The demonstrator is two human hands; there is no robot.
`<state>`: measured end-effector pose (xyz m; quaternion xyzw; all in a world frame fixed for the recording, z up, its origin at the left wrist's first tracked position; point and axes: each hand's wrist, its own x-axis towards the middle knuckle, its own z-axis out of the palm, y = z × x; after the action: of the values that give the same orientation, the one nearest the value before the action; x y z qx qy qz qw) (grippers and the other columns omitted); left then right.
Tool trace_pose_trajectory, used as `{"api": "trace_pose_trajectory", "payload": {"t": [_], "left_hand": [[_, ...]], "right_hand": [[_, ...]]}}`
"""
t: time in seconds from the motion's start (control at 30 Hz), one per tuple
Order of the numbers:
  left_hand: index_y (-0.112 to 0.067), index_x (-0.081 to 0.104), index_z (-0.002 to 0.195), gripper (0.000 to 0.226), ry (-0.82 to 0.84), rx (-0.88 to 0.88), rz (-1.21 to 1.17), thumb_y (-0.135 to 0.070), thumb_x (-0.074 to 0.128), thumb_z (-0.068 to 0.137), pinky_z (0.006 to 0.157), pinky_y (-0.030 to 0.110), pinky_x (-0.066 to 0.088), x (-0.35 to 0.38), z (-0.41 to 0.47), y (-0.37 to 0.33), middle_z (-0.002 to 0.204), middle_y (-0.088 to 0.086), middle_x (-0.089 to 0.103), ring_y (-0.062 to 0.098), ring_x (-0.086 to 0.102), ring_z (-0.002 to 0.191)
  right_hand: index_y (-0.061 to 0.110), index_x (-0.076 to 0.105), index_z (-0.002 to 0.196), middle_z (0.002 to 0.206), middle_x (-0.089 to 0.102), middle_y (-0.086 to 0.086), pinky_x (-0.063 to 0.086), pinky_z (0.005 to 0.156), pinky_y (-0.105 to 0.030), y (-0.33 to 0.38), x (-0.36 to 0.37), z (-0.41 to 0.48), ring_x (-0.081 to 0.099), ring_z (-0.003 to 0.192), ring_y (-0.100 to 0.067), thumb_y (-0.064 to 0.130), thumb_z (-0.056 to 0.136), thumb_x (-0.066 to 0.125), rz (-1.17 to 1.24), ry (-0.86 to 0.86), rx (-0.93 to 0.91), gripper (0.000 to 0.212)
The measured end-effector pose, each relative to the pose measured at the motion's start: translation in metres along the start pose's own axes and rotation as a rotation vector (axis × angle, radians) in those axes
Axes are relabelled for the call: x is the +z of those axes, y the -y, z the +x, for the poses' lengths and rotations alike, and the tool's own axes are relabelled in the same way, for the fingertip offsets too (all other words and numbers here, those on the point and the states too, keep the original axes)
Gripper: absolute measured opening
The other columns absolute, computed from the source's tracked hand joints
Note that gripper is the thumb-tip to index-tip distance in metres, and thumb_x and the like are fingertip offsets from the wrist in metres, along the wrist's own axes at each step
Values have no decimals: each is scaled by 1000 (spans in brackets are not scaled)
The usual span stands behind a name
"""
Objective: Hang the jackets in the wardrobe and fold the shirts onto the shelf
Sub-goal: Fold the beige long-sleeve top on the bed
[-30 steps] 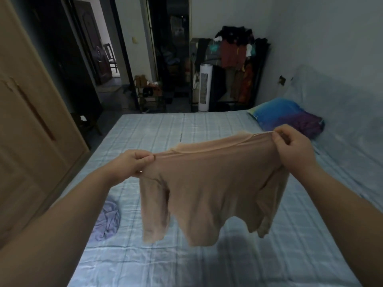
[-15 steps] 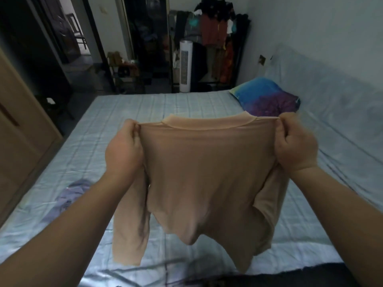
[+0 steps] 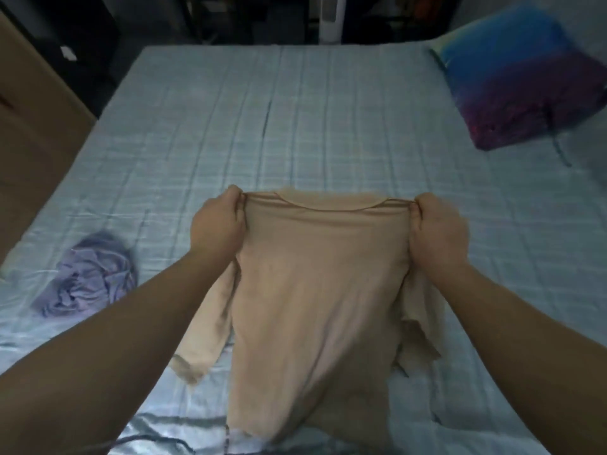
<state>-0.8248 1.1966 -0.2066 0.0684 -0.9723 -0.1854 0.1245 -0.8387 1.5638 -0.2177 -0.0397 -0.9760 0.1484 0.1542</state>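
Shirt: the beige shirt [image 3: 315,290] hangs over the near edge of the bed [image 3: 295,126], its long axis running from the collar down toward the person.
Left hand [image 3: 218,228]: fingers [image 3: 235,196] pinch the left shoulder, arm stretched forward.
Right hand [image 3: 438,231]: fingers clamp the right shoulder, level with the other.
Beyond: the sheet, likely where the shirt gets laid flat.
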Motion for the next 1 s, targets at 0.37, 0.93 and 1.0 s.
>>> {"api": "trace_pose_trajectory", "payload": {"t": [0.37,0.93,1.0], "left_hand": [[-22,43,89,21,139,-11,179,-34,34,104,66,38,33,238,112,77,66,2,41,35,51,76],[-10,54,123,39,85,192,175,-19,57,86,100,50,35,371,125,120,133,17,50,38,45,124],[-5,49,136,52,131,320,122,-21,52,86,113,53,28,367,111,103,147,20,43,39,35,140]], "right_hand": [[21,49,98,94,54,-9,36,76,-44,-49,278,81,51,90,-34,37,103,32,-138,161,22,23],[14,54,120,131,54,-12,28,106,-53,-54,397,88,48,124,-33,27,95,48,-182,49,-56,30],[13,51,135,146,48,-12,19,116,-54,-41,389,77,40,139,-31,25,97,46,-142,51,-204,41]]}}
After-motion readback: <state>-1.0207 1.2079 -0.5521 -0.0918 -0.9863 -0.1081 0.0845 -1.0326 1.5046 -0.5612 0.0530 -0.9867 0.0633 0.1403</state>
